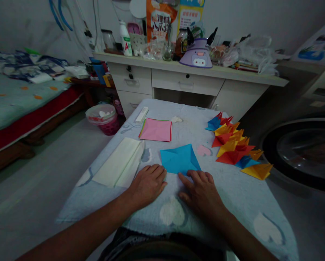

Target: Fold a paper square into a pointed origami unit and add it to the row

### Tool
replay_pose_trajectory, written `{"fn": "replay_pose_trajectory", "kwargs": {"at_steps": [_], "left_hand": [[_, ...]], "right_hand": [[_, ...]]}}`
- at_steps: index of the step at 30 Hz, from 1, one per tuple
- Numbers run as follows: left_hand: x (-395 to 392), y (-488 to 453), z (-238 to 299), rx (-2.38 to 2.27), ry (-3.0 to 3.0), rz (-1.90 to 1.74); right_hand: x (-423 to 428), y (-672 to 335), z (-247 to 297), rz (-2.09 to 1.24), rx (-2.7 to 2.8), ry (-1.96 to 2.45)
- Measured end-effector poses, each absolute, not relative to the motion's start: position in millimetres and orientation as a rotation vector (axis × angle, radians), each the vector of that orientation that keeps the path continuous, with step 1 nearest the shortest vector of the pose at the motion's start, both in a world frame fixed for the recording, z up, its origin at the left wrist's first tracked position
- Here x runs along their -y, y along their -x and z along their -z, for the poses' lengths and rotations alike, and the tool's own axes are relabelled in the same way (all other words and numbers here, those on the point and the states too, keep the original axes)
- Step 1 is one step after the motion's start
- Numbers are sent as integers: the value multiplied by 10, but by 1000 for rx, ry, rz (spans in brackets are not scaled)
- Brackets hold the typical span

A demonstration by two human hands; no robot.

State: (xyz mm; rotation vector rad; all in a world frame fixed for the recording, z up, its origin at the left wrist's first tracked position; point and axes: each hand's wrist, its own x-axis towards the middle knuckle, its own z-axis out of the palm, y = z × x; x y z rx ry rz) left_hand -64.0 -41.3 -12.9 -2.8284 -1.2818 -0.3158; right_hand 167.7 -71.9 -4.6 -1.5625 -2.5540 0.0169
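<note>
A folded blue paper (180, 159) lies on the cloth-covered table (233, 195) in front of me. My left hand (148, 184) rests flat beside its near left corner, fingers stretched out and touching the edge. My right hand (201, 190) lies flat too, its fingertips pressing the paper's near right edge. Neither hand holds anything. A stack of square paper sheets with a pink one on top (156, 130) lies farther back. A row of folded paper pieces in red, yellow, orange and blue (234, 146) runs along the right side.
A white folded sheet or bag (119, 163) lies at the table's left. A white desk (189, 79) crowded with bottles and bags stands behind. A bed (18, 101) is on the left, a pink bin (104, 117) beside it, and a washing machine door (300, 152) on the right.
</note>
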Motion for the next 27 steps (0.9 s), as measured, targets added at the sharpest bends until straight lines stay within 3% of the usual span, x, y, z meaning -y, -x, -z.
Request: {"fn": "replay_pose_trajectory", "kwargs": {"at_steps": [27], "left_hand": [[418, 683, 192, 1283, 2765, 450]], "right_hand": [[940, -2474, 131, 106, 2495, 1700]]}}
